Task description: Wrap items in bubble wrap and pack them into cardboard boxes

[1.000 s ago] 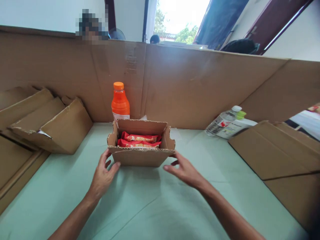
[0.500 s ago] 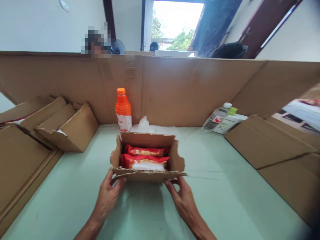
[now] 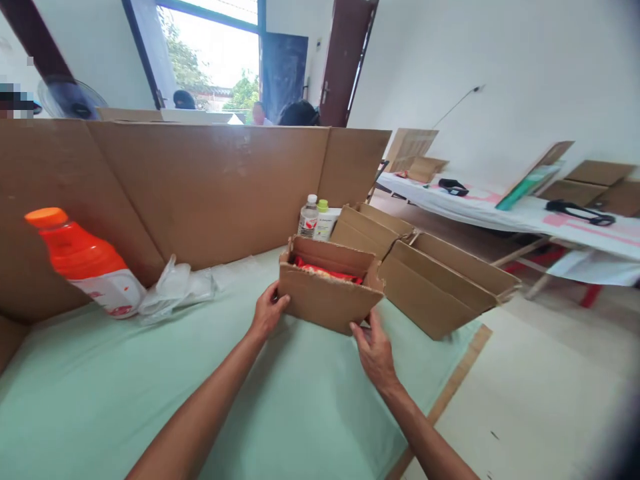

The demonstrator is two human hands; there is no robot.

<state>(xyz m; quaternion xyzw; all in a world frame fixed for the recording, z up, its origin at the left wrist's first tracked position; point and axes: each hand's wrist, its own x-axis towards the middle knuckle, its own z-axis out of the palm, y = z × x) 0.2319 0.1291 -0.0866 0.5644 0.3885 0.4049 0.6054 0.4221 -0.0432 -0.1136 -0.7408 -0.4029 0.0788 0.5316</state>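
Observation:
Between my two hands is an open cardboard box (image 3: 325, 300) with red packets (image 3: 327, 270) inside; only their tops show above the front wall. My left hand (image 3: 269, 310) grips the box's left front side, thumb on the front wall. At the lower right corner, my right hand (image 3: 374, 347) holds it with thumb in front and fingers around the side, partly hidden. Just behind the box stand a clear plastic bottle (image 3: 309, 219) and a white container with a green cap (image 3: 326, 221).
Other open cardboard boxes (image 3: 430, 283) line the table's right edge. At left are an orange bottle (image 3: 90, 263) and crumpled clear plastic (image 3: 180, 290). A tall cardboard panel (image 3: 225, 187) borders the back. Beyond the floor stands another table (image 3: 475, 207). People sit behind the panel.
My view has swung to the right. Both hands have carried the cardboard box rightward, close to the boxes at the right edge, and it now sits turned at an angle.

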